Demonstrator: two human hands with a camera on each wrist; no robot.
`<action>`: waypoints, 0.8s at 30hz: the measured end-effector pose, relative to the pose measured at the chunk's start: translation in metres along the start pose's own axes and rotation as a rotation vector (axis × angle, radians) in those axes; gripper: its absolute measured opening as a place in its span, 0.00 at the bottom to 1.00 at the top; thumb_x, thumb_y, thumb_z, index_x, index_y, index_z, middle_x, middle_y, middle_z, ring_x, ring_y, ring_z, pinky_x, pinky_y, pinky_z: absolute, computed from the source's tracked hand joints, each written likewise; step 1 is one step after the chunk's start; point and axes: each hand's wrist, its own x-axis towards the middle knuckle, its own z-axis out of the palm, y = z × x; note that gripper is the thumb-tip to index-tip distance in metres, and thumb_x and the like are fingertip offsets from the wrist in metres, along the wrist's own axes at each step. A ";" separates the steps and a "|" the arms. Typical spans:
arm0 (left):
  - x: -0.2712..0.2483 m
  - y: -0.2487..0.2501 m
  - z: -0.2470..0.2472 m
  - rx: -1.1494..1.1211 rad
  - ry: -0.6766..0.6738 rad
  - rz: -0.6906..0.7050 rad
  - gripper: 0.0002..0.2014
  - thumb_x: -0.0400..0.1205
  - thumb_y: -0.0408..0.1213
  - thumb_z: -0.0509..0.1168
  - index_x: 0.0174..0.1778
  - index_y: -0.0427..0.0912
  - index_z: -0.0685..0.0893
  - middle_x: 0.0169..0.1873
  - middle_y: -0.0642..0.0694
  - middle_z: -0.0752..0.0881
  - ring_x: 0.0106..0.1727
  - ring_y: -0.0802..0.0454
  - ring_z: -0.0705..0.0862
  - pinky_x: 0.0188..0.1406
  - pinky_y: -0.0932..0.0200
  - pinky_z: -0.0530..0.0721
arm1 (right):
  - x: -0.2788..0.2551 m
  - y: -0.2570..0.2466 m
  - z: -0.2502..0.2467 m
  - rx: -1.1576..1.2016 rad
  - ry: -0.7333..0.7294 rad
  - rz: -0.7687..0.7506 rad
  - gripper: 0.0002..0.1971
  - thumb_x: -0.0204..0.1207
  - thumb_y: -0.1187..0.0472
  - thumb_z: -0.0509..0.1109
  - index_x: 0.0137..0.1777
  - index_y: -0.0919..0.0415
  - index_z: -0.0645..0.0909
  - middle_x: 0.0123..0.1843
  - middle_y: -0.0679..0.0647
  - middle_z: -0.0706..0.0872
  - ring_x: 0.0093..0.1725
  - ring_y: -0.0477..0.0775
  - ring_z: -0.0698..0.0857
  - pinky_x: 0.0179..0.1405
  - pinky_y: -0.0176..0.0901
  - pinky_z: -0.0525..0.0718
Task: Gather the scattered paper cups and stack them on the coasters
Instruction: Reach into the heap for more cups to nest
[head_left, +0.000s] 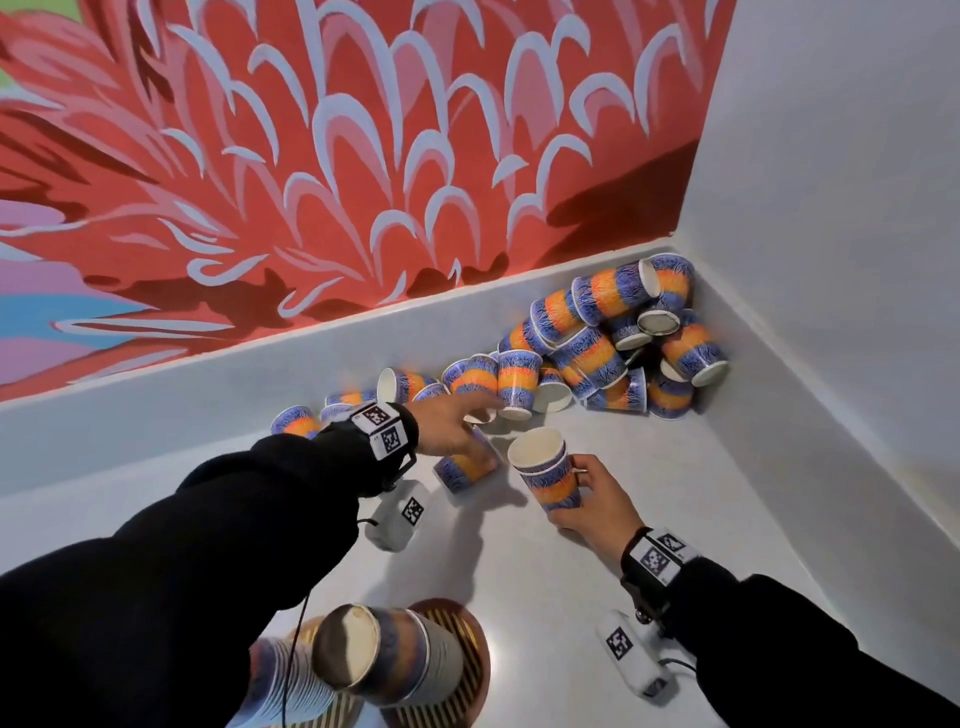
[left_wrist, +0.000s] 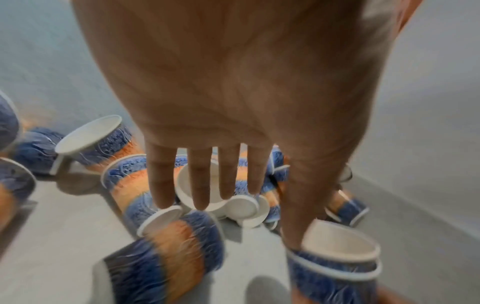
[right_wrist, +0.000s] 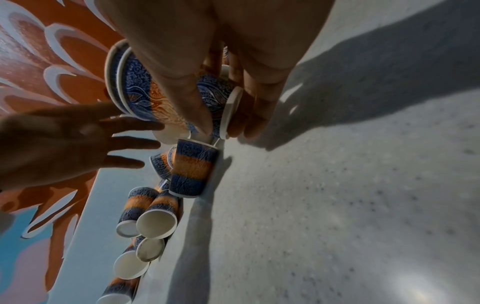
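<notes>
Blue-and-orange paper cups lie in a pile (head_left: 613, 343) in the far right corner, and more trail left along the ledge. My left hand (head_left: 462, 426) reaches over them with straight, spread fingers (left_wrist: 202, 185) and holds nothing. Just below it a single cup (head_left: 465, 470) lies on its side (left_wrist: 168, 253). My right hand (head_left: 587, 493) grips two nested cups (head_left: 548, 470), upright and slightly tilted; in the right wrist view the thumb and fingers wrap round the nested cups (right_wrist: 145, 92). Near me, a cup stack (head_left: 384, 649) stands on a striped coaster (head_left: 470, 644).
The white counter (head_left: 597, 571) is boxed in by a low ledge under the red mural (head_left: 311, 156) at the back and a white wall (head_left: 831, 260) on the right. A second cup stack (head_left: 280, 680) stands on another coaster (head_left: 332, 712) at the bottom edge.
</notes>
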 end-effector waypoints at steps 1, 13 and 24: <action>0.001 -0.003 0.003 0.110 0.032 -0.004 0.43 0.76 0.44 0.82 0.86 0.58 0.70 0.81 0.52 0.75 0.75 0.48 0.80 0.75 0.51 0.79 | -0.001 0.002 -0.002 0.030 -0.002 0.025 0.31 0.68 0.75 0.82 0.62 0.45 0.77 0.62 0.50 0.86 0.55 0.49 0.88 0.39 0.39 0.92; 0.017 -0.016 0.029 0.702 -0.010 -0.073 0.17 0.75 0.48 0.80 0.59 0.53 0.91 0.65 0.46 0.80 0.60 0.41 0.85 0.53 0.56 0.83 | -0.010 0.014 -0.012 0.102 -0.106 0.121 0.32 0.67 0.80 0.83 0.65 0.52 0.81 0.58 0.51 0.88 0.54 0.56 0.91 0.55 0.64 0.94; -0.010 0.026 -0.056 0.108 0.309 0.081 0.02 0.79 0.40 0.79 0.43 0.53 0.94 0.34 0.62 0.91 0.35 0.66 0.83 0.40 0.64 0.76 | -0.002 0.002 -0.002 0.115 -0.104 0.110 0.32 0.65 0.76 0.85 0.65 0.51 0.82 0.62 0.55 0.88 0.61 0.62 0.90 0.57 0.66 0.93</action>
